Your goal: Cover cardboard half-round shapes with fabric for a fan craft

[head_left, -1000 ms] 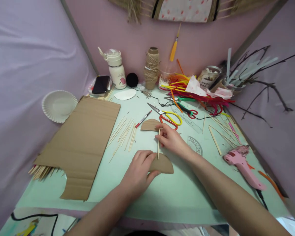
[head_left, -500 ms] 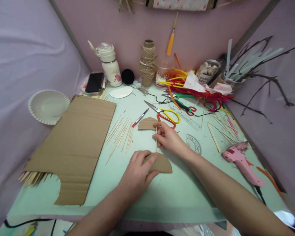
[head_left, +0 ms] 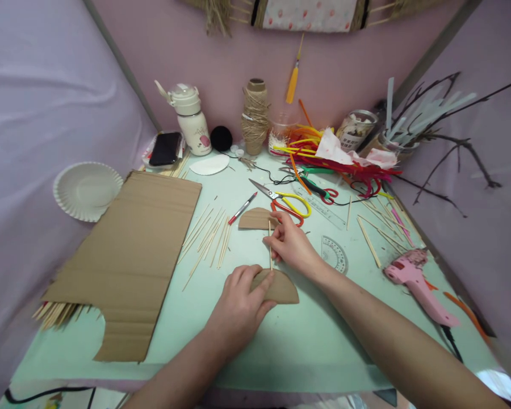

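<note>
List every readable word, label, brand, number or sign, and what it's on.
None readable.
Can: label characters, too blurred.
Bottle: lettering, too blurred.
Ruler: markings, too small.
Protractor: markings, too small.

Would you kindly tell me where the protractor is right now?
In the head view, the protractor lies on the table right of centre, between the right hand and the glue gun, with the ruler beyond it.
</note>
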{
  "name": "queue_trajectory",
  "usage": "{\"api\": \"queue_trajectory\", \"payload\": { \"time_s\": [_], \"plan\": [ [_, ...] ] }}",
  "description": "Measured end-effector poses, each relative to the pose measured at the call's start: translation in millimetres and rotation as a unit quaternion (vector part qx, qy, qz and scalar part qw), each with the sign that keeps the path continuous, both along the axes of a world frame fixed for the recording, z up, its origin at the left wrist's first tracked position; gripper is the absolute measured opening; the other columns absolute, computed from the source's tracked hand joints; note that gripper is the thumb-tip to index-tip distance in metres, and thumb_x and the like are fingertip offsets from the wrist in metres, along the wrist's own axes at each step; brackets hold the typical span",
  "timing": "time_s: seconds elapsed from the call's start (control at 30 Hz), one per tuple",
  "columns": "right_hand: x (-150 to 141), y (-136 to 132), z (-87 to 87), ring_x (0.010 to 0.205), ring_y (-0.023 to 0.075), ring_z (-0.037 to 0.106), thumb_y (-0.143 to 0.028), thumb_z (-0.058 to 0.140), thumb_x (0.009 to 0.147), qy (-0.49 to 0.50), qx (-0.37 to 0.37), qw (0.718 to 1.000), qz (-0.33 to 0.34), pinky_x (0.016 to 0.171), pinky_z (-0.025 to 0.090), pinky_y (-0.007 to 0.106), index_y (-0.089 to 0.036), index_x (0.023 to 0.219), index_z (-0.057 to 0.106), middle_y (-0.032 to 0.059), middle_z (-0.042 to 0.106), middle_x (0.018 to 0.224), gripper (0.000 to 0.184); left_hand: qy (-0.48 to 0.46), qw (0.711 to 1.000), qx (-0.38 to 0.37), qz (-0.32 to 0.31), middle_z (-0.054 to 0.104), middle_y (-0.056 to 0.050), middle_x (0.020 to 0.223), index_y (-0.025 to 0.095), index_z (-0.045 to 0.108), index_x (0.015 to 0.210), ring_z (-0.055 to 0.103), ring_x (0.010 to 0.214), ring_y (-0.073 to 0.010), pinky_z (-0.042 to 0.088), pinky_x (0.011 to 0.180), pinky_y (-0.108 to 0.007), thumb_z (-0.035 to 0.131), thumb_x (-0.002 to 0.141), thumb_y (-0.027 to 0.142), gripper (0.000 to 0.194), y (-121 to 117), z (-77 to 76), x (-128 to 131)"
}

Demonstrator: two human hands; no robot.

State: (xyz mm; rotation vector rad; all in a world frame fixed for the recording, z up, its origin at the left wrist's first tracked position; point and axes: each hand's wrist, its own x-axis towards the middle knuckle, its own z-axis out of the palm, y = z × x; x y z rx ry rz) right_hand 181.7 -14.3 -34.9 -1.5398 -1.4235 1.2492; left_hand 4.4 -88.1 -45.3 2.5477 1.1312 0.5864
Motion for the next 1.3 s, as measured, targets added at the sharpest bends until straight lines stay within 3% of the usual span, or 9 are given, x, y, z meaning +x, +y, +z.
{"api": "queue_trajectory", "payload": {
  "time_s": [0.27,0.47,0.57,0.7,0.83,1.17,1.3],
  "plan": [
    [0,1,7.7,0.044,0.0124,0.06,-0.025,0.059,0.084,0.0,-0.022,1.0,-0.003,0.043,0.05,0.022,-0.023,0.124,0.038,-0.0103,0.053,0.062,0.045,0.006,1.0,0.008,-0.001,0.059,-0.016,0.117,0.015,0.056,0.127,0.052,0.105,-0.0301,0.052,0.085,-0.051,0.064,0.087,0.023,0.042,1,-0.7,-1],
    [25,-12,46.5,0.047,0.0123,0.06,-0.034,0.053,0.09,-0.065,0.029,0.997,-0.011,0.049,0.049,0.026,-0.024,0.111,0.052,-0.0034,0.061,0.074,0.024,-0.001,1.0,-0.003,0.001,0.059,-0.015,0.118,0.019,0.056,0.128,0.052,0.106,-0.0299,0.051,0.086,-0.051,0.065,0.086,0.024,0.043,0,-1.0,-2],
    [40,-33,54.5,0.058,0.0148,0.062,-0.032,0.054,0.089,-0.14,0.065,0.988,0.001,0.059,0.051,0.029,-0.024,0.107,0.056,-0.0005,0.064,0.078,0.02,0.001,1.0,-0.013,0.004,0.059,-0.015,0.117,0.018,0.056,0.129,0.053,0.105,-0.0296,0.051,0.086,-0.05,0.065,0.086,0.024,0.044,1,1.0,-2],
    [42,-67,35.8,0.085,0.0208,0.064,-0.027,0.061,0.086,-0.209,0.08,0.973,0.063,0.078,0.051,0.035,-0.024,0.104,0.06,0.0039,0.067,0.092,0.018,-0.007,0.999,-0.043,0.009,0.058,-0.015,0.116,0.017,0.058,0.128,0.053,0.106,-0.0291,0.051,0.087,-0.05,0.067,0.085,0.026,0.045,5,4.6,-4],
    [29,-87,16.2,0.11,0.0265,0.055,-0.032,0.072,0.082,-0.21,0.125,0.963,0.117,0.094,0.048,0.043,-0.025,0.121,0.057,0.0086,0.06,0.116,0.043,-0.014,0.998,-0.057,0.011,0.059,-0.014,0.115,0.018,0.059,0.127,0.053,0.106,-0.0282,0.05,0.088,-0.049,0.066,0.086,0.027,0.043,6,6.0,-5],
    [18,-116,8.7,0.107,0.0278,0.053,-0.03,0.065,0.088,-0.239,0.17,0.944,0.15,0.093,0.051,0.046,-0.019,0.134,0.051,0.0133,0.057,0.118,0.05,0.018,1.0,-0.008,-0.02,0.059,-0.015,0.118,0.015,0.051,0.135,0.052,0.104,-0.0284,0.052,0.087,-0.048,0.057,0.091,0.023,0.045,-18,8.3,-3],
    [17,-116,9.5,0.103,0.0275,0.055,-0.026,0.068,0.085,-0.272,0.167,0.933,0.164,0.09,0.053,0.046,-0.019,0.137,0.05,0.0129,0.058,0.116,0.056,0.034,0.997,-0.055,-0.046,0.058,-0.016,0.118,0.014,0.054,0.131,0.051,0.106,-0.0279,0.051,0.088,-0.048,0.056,0.09,0.023,0.042,-12,15.8,-6]
  ]
}}
